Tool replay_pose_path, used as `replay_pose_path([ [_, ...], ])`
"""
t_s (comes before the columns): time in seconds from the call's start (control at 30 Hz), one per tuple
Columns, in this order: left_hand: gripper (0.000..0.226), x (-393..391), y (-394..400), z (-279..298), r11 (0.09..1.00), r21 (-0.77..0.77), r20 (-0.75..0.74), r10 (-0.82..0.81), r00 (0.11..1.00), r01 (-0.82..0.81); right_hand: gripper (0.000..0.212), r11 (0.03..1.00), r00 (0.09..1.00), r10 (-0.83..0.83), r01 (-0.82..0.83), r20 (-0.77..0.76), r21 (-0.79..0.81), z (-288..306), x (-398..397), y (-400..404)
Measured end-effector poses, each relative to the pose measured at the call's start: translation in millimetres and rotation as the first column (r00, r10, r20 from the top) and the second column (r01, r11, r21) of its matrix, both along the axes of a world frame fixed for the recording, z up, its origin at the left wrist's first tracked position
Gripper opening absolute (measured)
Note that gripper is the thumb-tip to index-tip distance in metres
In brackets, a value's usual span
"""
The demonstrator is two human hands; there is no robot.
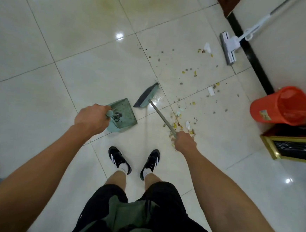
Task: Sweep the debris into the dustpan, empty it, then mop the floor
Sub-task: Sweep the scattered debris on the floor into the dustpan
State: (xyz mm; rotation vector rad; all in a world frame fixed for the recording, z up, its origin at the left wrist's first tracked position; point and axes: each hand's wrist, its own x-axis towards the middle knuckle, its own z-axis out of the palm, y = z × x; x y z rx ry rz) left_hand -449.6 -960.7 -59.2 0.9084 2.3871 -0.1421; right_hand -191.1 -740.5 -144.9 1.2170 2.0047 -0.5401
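Your left hand (90, 119) grasps the dustpan (124, 115) handle and your right hand (185, 142) the broom (147, 95) shaft, both probably light and stiff, while loose debris (188, 73) lies scattered on the floor (62, 53) right of the broom.

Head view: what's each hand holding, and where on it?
Left hand grips the teal plastic dustpan by its handle top. Right hand grips the grey metal pole of the teal broom at its upper end.
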Motion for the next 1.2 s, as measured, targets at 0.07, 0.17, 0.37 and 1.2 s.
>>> replay_pose_path([
  [0.07, 0.019, 16.3, 20.2, 1.0, 0.999, -0.008, -0.005, -0.036, 0.999, 0.036, 0.029, 0.999, 1.0, -0.029, 0.029, 0.012, 0.021, 1.3, 28.8, 7.8],
  [0.17, 0.017, 38.0, 46.3, 3.1, 0.995, -0.016, -0.005, -0.094, 0.996, 0.094, 0.03, 0.998, 0.998, -0.067, 0.066, 0.01, 0.023, 2.6, 64.0, 16.3],
  [0.37, 0.017, 75.5, 98.4, 7.8, 0.974, -0.008, -0.027, -0.226, 0.974, 0.226, 0.031, 0.989, 0.989, -0.145, 0.145, 0.039, 0.009, 10.6, 122.6, 33.1],
  [1.2, 0.016, -22.7, 94.4, 21.6, 0.984, 0.053, -0.095, -0.167, 0.981, 0.172, 0.039, 0.997, 0.994, 0.022, -0.014, -0.109, 0.071, 44.1, 6.2, 53.0],
])
